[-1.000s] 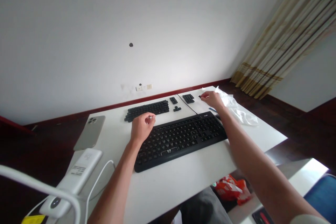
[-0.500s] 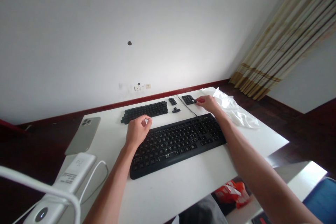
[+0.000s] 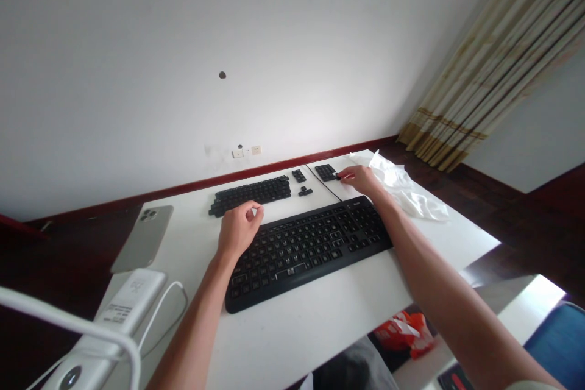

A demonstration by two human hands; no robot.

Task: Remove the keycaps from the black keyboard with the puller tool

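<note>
A black keyboard [image 3: 311,256] stripped of its keycaps lies slantwise on the white table. Over its upper left corner rests my left hand [image 3: 238,230], thumb and forefinger brought together; whether anything sits in the fingers is hidden. My right hand [image 3: 360,179] reaches past the keyboard's far right corner, fingertips pinched on a small black keycap [image 3: 338,177]. That keycap is at the right edge of a block of number-pad keycaps [image 3: 325,171]. Behind the keyboard lie a large set of keycaps [image 3: 253,192], a small block [image 3: 298,176] and the arrow keycaps [image 3: 304,191].
A crumpled white plastic bag [image 3: 411,189] lies to the right. At left are a phone [image 3: 144,241] and a white power bank [image 3: 123,308] with a white cable [image 3: 55,315]. The keyboard's black cord [image 3: 322,183] runs backward. Below the table edge shows a red bag [image 3: 404,334].
The view has shifted slightly. My right fingertips and the keycap have settled a little lower beside the number-pad keycaps. My left hand stays put.
</note>
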